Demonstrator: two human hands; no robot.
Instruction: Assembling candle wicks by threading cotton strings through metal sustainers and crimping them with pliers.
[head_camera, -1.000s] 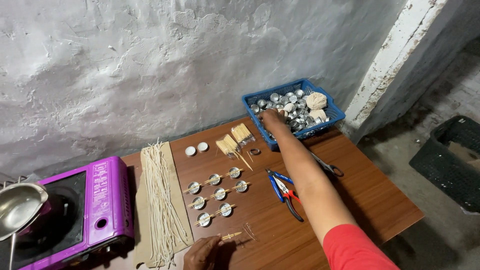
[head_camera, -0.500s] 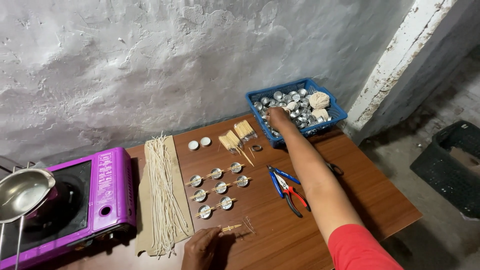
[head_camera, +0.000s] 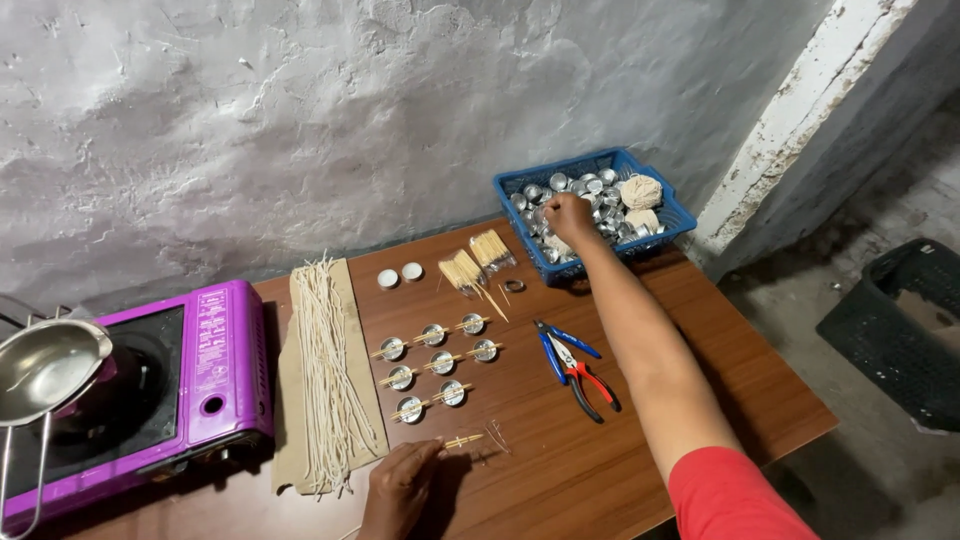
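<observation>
Since a moment ago, the right hand (head_camera: 568, 214) has stayed in the blue plastic basket (head_camera: 668, 214), fingers curled among shiny metal cups (head_camera: 590, 186), perhaps pinching one; left hand (head_camera: 400, 485) pins a small wooden stick assembly (head_camera: 462, 440) to the brown table (head_camera: 720, 370), beside pale wicks (head_camera: 325, 370)

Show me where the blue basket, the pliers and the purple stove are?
blue basket (head_camera: 668, 213): head view, on its right rim.
pliers (head_camera: 572, 366): head view, at the joint where the handles meet.
purple stove (head_camera: 222, 352): head view, on its right top panel.
</observation>
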